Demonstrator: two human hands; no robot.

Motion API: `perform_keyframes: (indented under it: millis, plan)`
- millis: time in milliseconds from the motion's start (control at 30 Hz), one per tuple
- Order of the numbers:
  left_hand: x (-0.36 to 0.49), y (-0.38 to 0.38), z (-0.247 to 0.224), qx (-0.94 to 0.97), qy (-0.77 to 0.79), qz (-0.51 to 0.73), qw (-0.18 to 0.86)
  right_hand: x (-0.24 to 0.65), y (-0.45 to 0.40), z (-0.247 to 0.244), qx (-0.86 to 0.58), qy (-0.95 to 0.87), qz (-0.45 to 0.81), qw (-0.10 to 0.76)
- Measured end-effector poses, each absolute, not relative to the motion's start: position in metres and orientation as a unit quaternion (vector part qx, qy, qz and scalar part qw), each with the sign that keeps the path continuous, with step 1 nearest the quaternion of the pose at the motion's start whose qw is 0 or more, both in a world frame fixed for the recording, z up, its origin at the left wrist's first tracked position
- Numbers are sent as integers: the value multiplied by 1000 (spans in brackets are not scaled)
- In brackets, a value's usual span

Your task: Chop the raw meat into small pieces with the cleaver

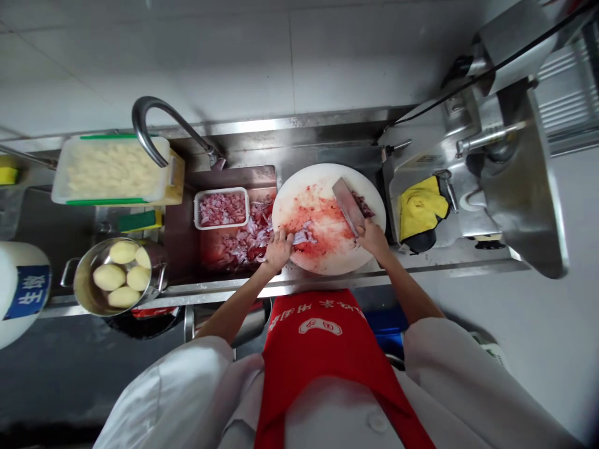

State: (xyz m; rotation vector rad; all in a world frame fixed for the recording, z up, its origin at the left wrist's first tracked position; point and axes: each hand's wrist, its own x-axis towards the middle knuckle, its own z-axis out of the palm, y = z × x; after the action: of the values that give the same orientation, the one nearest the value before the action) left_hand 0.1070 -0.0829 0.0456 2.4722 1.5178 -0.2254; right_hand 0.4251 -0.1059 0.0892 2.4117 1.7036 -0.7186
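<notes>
My right hand (372, 238) is wrapped round the handle of a cleaver (347, 202), its broad blade slanting up and left over the round white cutting board (327, 178). At the board's left edge, the fingers of my left hand (279, 249) are curled shut at the end of a pale strip of raw meat (306, 234), which lies toward the middle of the board. Red stains cover much of the board. Dark scraps (364, 204) lie to the right of the blade. What exactly the raw meat is, I cannot tell.
Left of the board, a sink (187, 249) holds loose raw pieces (238, 243) and a white basket (221, 191) of cut meat. A curved faucet (171, 112) rises behind. Farther left are a pot (87, 293) of peeled potatoes and a lidded tub (116, 171). A yellow cloth (423, 206) lies right.
</notes>
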Motion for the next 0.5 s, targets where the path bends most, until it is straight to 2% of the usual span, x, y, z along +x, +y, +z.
perform_keyframes:
  millis: [167, 267, 500]
  plan:
    - [114, -84, 54, 824, 542, -107, 126, 428, -131, 89, 734, 617, -273, 79]
    - [129, -81, 66, 814, 549, -117, 149, 434, -142, 81, 755, 590, -272, 92]
    - [187, -55, 92, 810, 535, -56, 231, 444, -143, 77, 771, 573, -272, 65]
